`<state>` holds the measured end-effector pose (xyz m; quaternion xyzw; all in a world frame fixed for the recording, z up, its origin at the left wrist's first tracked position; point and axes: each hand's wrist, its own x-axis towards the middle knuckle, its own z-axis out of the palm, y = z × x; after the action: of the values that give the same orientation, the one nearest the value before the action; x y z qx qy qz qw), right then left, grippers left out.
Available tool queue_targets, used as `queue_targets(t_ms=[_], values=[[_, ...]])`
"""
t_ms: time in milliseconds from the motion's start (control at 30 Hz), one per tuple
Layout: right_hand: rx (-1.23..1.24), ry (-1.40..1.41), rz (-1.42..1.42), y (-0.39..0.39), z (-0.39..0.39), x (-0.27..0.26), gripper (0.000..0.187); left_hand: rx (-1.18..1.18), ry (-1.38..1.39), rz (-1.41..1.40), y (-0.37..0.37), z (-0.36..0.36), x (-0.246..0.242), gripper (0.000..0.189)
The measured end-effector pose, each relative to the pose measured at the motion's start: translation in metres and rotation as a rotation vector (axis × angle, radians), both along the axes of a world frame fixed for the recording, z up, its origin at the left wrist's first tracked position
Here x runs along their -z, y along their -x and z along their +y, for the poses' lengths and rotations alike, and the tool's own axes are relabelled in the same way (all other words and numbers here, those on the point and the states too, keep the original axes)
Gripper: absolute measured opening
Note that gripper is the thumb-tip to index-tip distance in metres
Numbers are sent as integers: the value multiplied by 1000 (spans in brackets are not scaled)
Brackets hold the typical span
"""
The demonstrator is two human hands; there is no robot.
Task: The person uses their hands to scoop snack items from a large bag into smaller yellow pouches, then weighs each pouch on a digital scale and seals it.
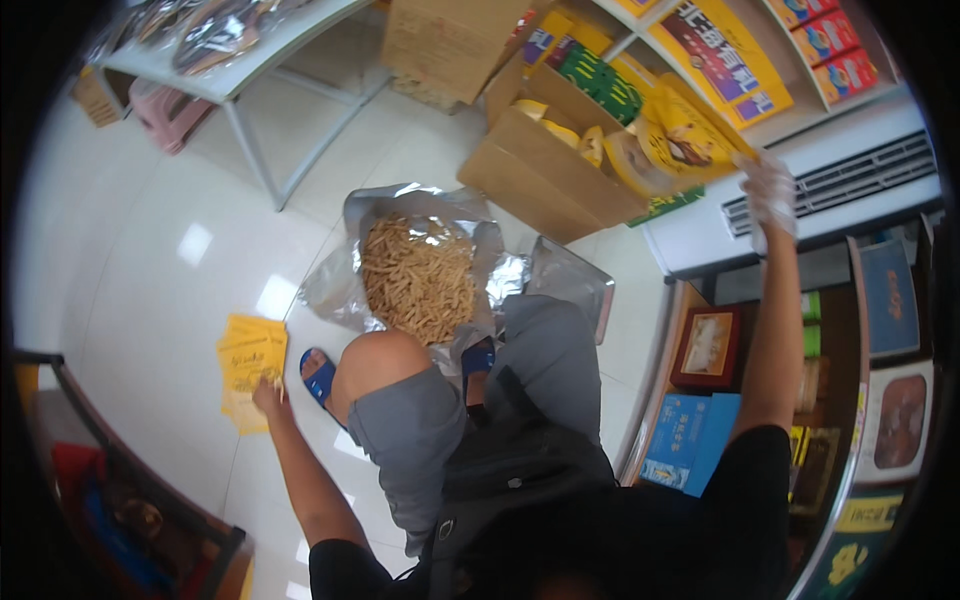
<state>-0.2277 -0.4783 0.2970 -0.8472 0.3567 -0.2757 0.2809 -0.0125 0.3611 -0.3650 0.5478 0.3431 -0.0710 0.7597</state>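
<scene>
In a clear plastic glove, my right hand (769,191) grips the upper edge of a yellow printed pouch (690,135) with a window. The pouch hangs tilted at the right end of an open cardboard carton (551,169) holding other yellow packs. My left hand (271,397) is low on the left, at a fanned stack of flat yellow pouches (251,352) on the floor. Whether its fingers pinch one of them is not clear. In front of my knees, an opened silver foil bag (382,202) is full of light-brown stick-shaped pieces (420,281).
A metal tray (574,289) lies right of the foil bag. Shelves with boxed goods (705,349) line the right side, below a white vented unit (832,187). A metal-legged table (240,82) and a pink stool (169,112) stand at the upper left.
</scene>
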Motion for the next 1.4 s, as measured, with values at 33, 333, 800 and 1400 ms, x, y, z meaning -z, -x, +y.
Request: queue_targets(t_ms=[33,333,800,1400], values=[[3,-30,67,7,-5,-3,19,-77,124,332,37,-45,21,31],[-320,871,1396,-41,92,103,25,251,-756,837,72,-71,-2,90],[-276,621,1200,-6,109,133,21,1271,-1530,85,43,-60,-3,55],[-738,255,6,-96,267,177,78,1068,-1160,-1126,6,-218,-516,20]])
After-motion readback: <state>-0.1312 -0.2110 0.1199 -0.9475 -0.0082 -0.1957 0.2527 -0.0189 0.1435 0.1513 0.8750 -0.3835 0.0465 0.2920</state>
